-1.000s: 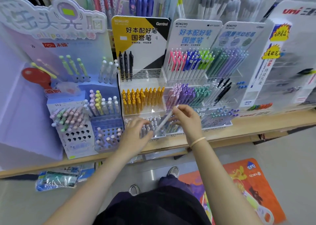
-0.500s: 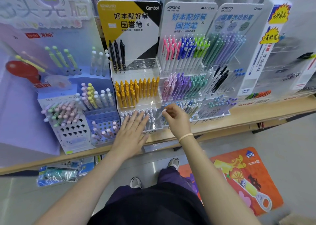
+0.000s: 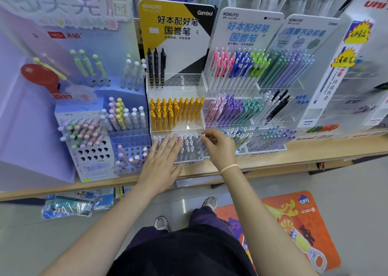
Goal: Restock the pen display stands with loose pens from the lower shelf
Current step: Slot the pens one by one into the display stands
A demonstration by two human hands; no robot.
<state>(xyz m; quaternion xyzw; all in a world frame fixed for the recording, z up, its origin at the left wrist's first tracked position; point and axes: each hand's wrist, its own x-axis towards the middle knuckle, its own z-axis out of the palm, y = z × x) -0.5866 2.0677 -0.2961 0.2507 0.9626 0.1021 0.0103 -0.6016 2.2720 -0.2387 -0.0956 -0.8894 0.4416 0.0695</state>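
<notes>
1 head view, downward, near shelf [image 3: 315,156]

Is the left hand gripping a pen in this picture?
No: the left hand lies flat, its fingers straight over the white pens in the bottom tier, while the right hand pinches one.

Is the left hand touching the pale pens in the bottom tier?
Touching. The head view shows the left hand laid flat, straight fingers resting on the pale pens.
</notes>
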